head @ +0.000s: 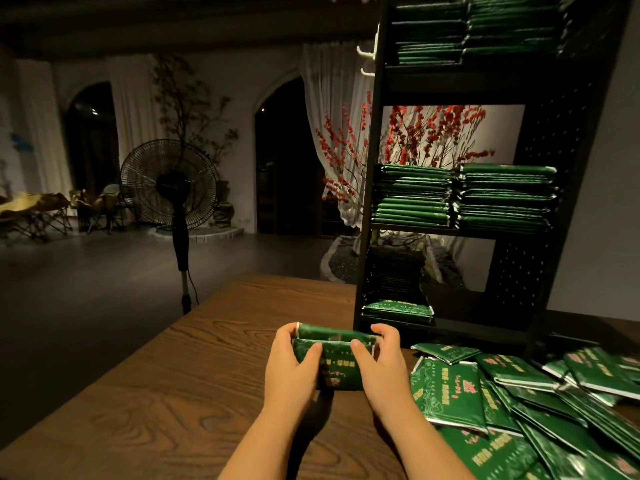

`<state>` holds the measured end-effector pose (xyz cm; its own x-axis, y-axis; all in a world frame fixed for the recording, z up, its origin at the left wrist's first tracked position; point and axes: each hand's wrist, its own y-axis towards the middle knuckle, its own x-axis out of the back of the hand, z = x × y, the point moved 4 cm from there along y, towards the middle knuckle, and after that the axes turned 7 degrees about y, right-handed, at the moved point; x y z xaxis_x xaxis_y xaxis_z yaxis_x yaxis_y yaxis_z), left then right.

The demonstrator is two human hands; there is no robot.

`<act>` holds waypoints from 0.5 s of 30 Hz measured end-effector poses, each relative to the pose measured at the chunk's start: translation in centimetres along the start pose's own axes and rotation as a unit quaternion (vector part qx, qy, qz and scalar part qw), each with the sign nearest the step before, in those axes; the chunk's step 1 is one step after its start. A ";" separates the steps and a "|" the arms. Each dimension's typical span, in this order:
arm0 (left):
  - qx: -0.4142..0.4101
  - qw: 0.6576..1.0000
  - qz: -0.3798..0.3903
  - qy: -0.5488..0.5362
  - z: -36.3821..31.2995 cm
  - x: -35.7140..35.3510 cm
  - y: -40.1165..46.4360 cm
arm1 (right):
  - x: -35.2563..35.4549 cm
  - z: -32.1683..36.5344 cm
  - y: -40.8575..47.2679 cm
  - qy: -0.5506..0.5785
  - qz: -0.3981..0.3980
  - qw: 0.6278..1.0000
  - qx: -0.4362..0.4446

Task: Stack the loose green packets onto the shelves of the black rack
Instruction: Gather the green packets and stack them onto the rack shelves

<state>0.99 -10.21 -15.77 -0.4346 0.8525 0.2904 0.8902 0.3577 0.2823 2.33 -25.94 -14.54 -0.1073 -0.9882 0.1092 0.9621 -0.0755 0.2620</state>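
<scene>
While both hands grip it from either side, a small bundle of glossy green foil packets [334, 358] sits upright just in front of the tall black metal rack [568, 188], its lower edge close to the brown wood-grain tabletop [166, 386]. The left hand [294, 368] clasps the bundle's left end, thumb laid across the printed face, and the right hand [381, 365] clasps the right end the same way, fingers curled behind. Whether the bundle touches the wood, I cannot tell.

Right of the rack's front foot, a loose heap of flat green printed packets [540, 407] sprawls over the tabletop, overlapping at many angles and running out of view at the lower right.

On the rack's middle shelf stand 2 neat piles of green packets [464, 199], side by side and touching. Its top shelf carries 2 more such piles [478, 29], dimly lit. At the rack's bottom level, on the left side, a dark pile of packets [394, 282] rises behind 1 low flat packet [398, 309] near the front edge; the right half of that level shows bare.

Behind the rack, red blossom branches [433, 133] show through the open frame. Left of the rack, well apart on the dark floor, stands a black pedestal fan [169, 183].
</scene>
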 end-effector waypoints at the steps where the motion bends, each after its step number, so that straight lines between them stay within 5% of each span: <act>1: 0.009 1.000 0.003 -0.001 0.1 0.0 0.0 | 0.0 -0.1 0.1 -0.007 0.001 1.000 -0.004; 11: 0.024 0.999 0.038 -0.004 -0.4 0.0 -0.3 | 0.5 -0.2 0.4 -0.031 0.004 1.000 0.003; 15: 0.035 0.984 0.066 0.163 0.5 -0.8 0.0 | 0.1 -1.0 0.4 -0.088 0.044 0.994 -0.057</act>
<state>1.37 -10.75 -16.46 -0.3252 0.7295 0.6017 0.9441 0.2874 0.1618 2.94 -26.17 -15.44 -0.0535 -0.9540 0.2951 0.9907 -0.0137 0.1354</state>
